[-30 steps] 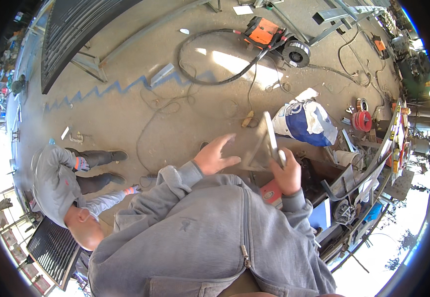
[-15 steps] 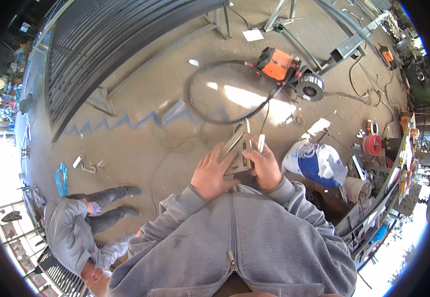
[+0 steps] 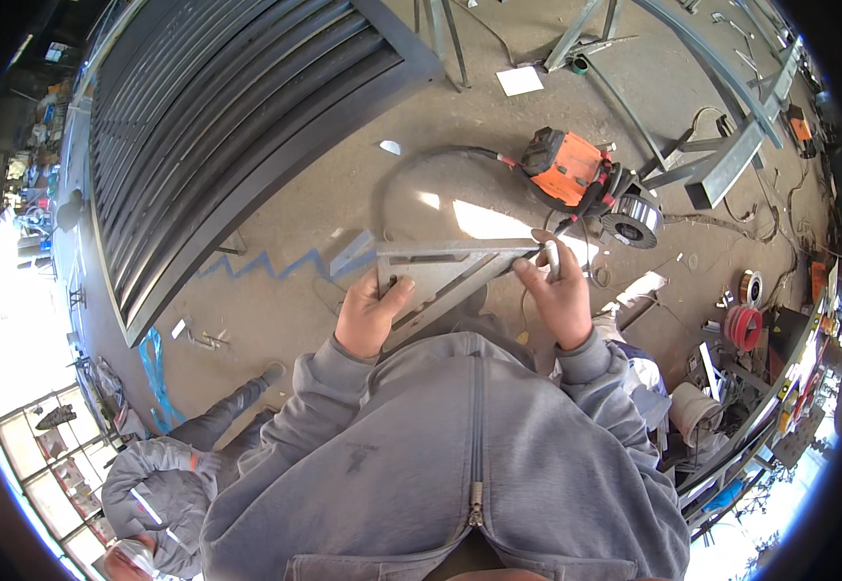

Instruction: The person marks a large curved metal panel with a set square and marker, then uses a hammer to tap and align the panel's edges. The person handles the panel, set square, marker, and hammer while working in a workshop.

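Observation:
A flat grey metal triangle square with long slots is held in front of my chest, its thick edge on the far side. My left hand grips its left end, thumb on the upper face. My right hand pinches its pointed right end. A short white marker-like stick also pokes up from the right hand's fingers; its exact kind is unclear. The fingers beneath the square are partly hidden.
A dark slatted metal panel lies raised at the far left. An orange welding machine with a wire spool and looped cable stands on the floor ahead. Steel tubes stand far right. Another person is bent over at the lower left.
My hands have moved apart, and the square has turned from steeply angled to broadside, its long edge running left to right. The view has shifted; the other person is bent lower.

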